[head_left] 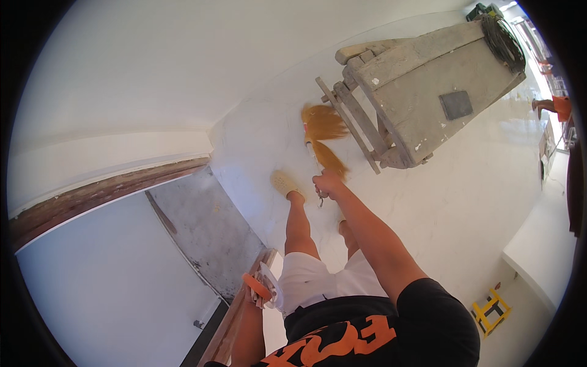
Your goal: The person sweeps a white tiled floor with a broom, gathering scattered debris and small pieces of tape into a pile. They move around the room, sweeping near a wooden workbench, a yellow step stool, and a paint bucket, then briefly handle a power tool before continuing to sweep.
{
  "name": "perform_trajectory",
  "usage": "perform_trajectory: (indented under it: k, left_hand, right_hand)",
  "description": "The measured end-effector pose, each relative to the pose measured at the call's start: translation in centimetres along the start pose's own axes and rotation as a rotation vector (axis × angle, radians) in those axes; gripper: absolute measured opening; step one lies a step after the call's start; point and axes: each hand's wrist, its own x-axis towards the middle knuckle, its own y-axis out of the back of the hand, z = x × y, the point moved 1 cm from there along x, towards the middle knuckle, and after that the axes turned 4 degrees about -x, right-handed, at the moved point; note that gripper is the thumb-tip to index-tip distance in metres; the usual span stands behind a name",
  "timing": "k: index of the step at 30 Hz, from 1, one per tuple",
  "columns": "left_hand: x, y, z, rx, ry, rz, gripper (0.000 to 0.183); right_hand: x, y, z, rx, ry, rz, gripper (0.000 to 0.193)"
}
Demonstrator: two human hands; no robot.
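A broom (325, 124) is being gripped near the butt of its short pale handle by the right hand (329, 183), whose fingers are being kept curled around it. At the left hand (252, 302), by the hip, an orange ring (257, 286) and crumpled pale sheets (269, 280) are being carried (how the fingers are being placed there cannot be told, since they are being hidden).

The broom is being held ahead of the body, its long axis being pointed away from the right hand, forward and slightly to the left, with the tawny bristles being fanned toward the right in two tufts. It is being reached by the right hand alone; the left hand is being held well apart, farther back and lower in the view. Whether the pale floor (397, 214) is being touched by the bristles cannot be made out.

Orange lettering is being displayed across a black shirt (367, 327); no writing is being made out on the broom.

Just beyond the bristles, floor space is being taken up by a worn wooden bench (403, 82), on which a dark square plate (456, 105) and a coil of cable (504, 44) are being supported. A yellow clog (283, 183) is being planted left of the broom handle. Farther out, a doorway is being edged by a brown wooden beam (116, 196) on the left, and a yellow stand (491, 312) is being shown at the lower right.
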Motion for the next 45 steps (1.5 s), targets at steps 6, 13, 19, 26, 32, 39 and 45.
perform_trajectory:
  k: [6,13,19,26,32,39,45]
  left_hand:
    - [8.6,-2.9,3.2,0.099,-0.035,0.163,0.056]
    - [16.7,-6.5,7.4,0.256,0.007,0.324,0.055]
    - [18.0,-6.9,11.3,0.285,0.052,0.346,0.055]
    - [17.2,-5.4,14.8,0.297,0.066,0.375,0.055]
    - [15.6,-4.9,16.0,0.331,0.060,0.385,0.054]
    - [12.9,-3.8,15.7,0.377,-0.028,0.380,0.054]
    - [9.5,-4.0,13.2,0.478,-0.108,0.346,0.054]
  right_hand:
    - [-7.5,-0.1,-10.8,0.426,0.101,-0.006,0.053]
    - [-0.6,-2.8,-21.3,0.231,0.302,0.476,0.062]
    - [21.3,-6.1,-23.6,-0.297,0.236,0.722,0.056]
    - [19.3,-21.6,-16.6,-0.982,0.156,0.281,0.056]
    - [12.0,-32.9,-9.4,-0.823,0.131,0.024,0.060]
    - [9.8,-41.7,0.2,-1.578,0.585,-0.652,0.025]
    - [3.1,-34.6,0.1,-1.402,0.691,-0.687,0.023]
